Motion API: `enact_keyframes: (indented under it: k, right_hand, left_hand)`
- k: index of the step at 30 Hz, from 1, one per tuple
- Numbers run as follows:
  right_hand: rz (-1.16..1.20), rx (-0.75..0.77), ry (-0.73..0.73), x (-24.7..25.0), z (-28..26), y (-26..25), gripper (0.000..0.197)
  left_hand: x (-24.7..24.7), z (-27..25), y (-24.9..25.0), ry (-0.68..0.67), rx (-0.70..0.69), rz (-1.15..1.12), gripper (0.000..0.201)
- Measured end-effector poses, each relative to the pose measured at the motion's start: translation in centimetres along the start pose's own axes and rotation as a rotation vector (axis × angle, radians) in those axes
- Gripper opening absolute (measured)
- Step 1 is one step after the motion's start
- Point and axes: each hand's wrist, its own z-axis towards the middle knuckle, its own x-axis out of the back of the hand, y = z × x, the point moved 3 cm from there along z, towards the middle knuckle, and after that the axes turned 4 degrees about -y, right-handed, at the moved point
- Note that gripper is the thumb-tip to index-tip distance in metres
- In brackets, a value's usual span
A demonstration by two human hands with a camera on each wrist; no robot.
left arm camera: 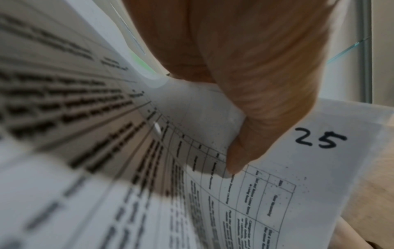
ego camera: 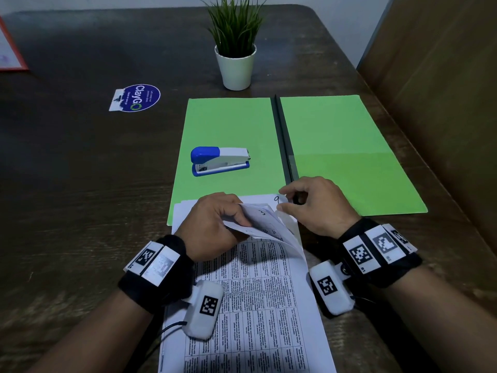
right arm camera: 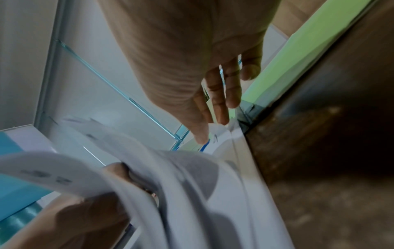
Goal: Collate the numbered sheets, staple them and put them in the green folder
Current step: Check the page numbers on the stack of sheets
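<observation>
A stack of printed numbered sheets (ego camera: 255, 305) lies on the table in front of me, its far end over the near edge of the open green folder (ego camera: 336, 135). My left hand (ego camera: 242, 219) grips several sheets curled back from the top right corner. In the left wrist view its thumb (left arm camera: 255, 84) presses a sheet marked 25 (left arm camera: 319, 139). My right hand (ego camera: 281, 200) pinches the stack's corner, where a sheet marked 9 shows. In the right wrist view its fingertips (right arm camera: 201, 138) touch that corner beside the curled sheets (right arm camera: 192, 185). A blue and white stapler (ego camera: 220, 161) rests on the folder's left half.
A potted plant (ego camera: 236, 68) stands behind the folder. A blue round sticker (ego camera: 135, 97) lies on the dark wooden table (ego camera: 80, 184) at the left. A red-edged sheet (ego camera: 10, 49) sits at the far left corner. A brown panel (ego camera: 443, 103) borders the table's right side.
</observation>
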Motion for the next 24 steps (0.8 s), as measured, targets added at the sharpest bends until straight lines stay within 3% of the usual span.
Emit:
enact_keyframes:
  k: [4,9,12,16,21,24]
  right_hand:
    - [-0.02,0.012,0.056,0.0,0.2,0.0,0.005]
    - [0.078,0.153,0.013,0.0,-0.3,-1.1,0.008]
    - [0.269,0.168,-0.075,-0.1,-0.6,-1.5,0.01]
    - [0.244,0.136,-0.08,-0.3,-0.5,-1.4,0.004]
    - [0.234,0.17,-0.183,-0.5,-0.8,-1.5,0.02]
    - [0.238,0.213,-0.239,-0.6,-1.1,-1.9,0.026]
  left_hand:
    - [-0.1,0.0,0.0,0.004,0.003,0.008,0.014]
    - [0.0,-0.1,0.0,0.013,0.01,0.001,0.015]
    - [0.1,-0.1,0.1,0.002,0.036,-0.018,0.011]
    - [0.0,-0.1,0.2,0.016,0.018,-0.038,0.006]
    - [0.3,-0.1,0.6,0.053,-0.033,0.07,0.018]
    - [0.3,-0.2,0.5,0.045,0.043,0.0,0.011]
